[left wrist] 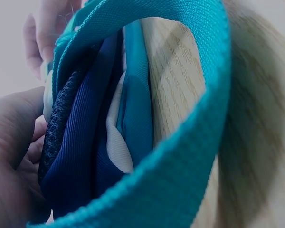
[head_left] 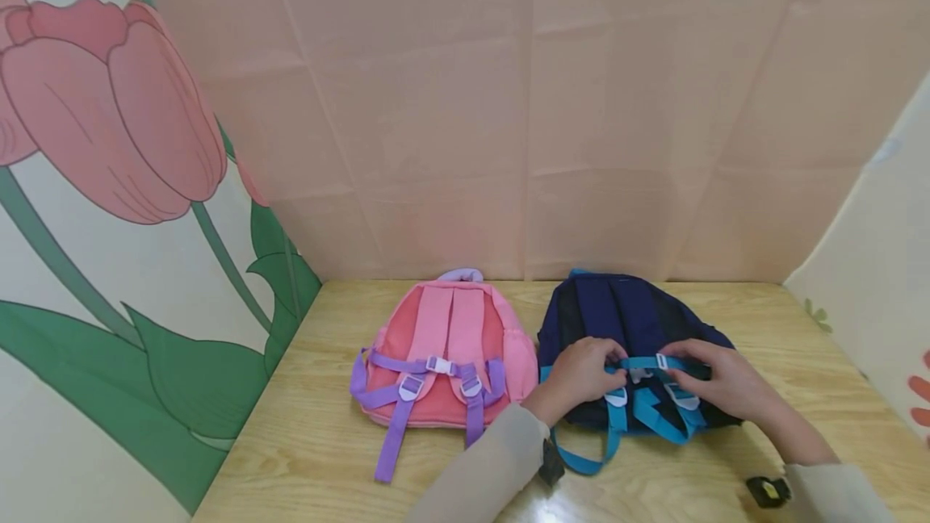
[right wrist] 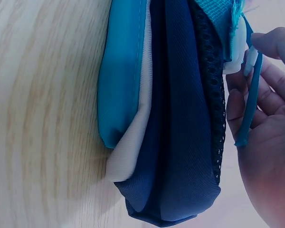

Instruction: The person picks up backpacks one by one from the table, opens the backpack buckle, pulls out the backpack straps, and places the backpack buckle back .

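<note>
Closest: beige sleeves (head_left: 483, 462), with black device (head_left: 552, 462) by left wrist and another by right. Next, pinching teal chest strap (head_left: 643, 362) at left end with left hand (head_left: 581, 374), thumb and fingertips clamped on webbing. Pinching same strap farther right with right hand (head_left: 730, 378), thumb against curled fingers, just past white slider (head_left: 662, 361). Held just over blue backpack (head_left: 625, 305): lying strap side up on wood table (head_left: 291, 426), right of centre. Just left: pink backpack (head_left: 450, 321), also strap side up, with purple webbing (head_left: 395, 450) and white buckle (head_left: 440, 365). Behind: pinkish cloth (head_left: 436, 103). Left: tulip print (head_left: 109, 119).
</note>
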{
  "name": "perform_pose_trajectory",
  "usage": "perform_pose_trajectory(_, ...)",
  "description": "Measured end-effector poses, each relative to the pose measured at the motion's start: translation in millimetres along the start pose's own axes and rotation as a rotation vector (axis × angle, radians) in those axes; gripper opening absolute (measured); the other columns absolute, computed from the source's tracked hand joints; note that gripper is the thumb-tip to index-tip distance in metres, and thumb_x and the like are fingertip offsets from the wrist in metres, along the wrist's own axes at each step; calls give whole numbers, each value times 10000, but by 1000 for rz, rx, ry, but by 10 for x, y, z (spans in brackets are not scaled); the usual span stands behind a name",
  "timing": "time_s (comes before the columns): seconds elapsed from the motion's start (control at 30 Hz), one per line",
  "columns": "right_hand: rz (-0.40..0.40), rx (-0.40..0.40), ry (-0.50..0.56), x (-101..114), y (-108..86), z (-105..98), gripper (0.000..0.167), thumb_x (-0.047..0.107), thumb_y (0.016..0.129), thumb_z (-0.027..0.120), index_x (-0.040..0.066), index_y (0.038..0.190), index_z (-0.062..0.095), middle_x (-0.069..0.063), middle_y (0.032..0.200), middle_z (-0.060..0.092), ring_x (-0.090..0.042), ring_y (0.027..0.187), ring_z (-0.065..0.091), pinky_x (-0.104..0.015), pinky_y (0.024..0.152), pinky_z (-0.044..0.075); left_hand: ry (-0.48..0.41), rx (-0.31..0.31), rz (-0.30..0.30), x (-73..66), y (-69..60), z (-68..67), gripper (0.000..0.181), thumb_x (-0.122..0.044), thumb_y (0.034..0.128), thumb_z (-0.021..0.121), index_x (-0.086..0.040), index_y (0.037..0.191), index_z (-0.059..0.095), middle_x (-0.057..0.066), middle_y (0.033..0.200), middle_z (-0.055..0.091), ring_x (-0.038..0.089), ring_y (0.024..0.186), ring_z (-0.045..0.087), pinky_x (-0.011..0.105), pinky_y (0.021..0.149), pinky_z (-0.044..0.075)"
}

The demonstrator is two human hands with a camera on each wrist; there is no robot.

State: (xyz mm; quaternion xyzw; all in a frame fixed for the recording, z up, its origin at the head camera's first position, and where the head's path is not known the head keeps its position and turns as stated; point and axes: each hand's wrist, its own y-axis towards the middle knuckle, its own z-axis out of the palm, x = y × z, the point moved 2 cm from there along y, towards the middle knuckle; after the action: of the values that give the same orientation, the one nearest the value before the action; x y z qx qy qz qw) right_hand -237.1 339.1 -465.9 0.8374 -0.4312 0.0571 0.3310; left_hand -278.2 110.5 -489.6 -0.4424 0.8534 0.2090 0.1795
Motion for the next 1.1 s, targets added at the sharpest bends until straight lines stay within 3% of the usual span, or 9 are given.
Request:
perform_pose_trajectory(0.53, 51, 15, -31, -22, 11, -60, 304, 32, 773, 840, 161, 1029, 737, 42, 978, 729, -12, 900, 614, -54, 789, 409, 4, 3, -4, -3, -5, 3, 175, -359, 922, 732, -305, 1087, 718, -201, 1001, 662, -55, 899, 562, 107, 764, 444)
perform_pose_trajectory(1.1, 44, 29, -64, -58, 1, -129, 332, 48, 746, 865, 162, 1031, 739, 36, 962, 728, -40, 867, 624, -49, 773, 405, 13, 6, -18, 3, 12, 19, 176, -362, 916, 735, -314, 1085, 716, -210, 995, 657, -57, 884, 559, 118, 744, 444)
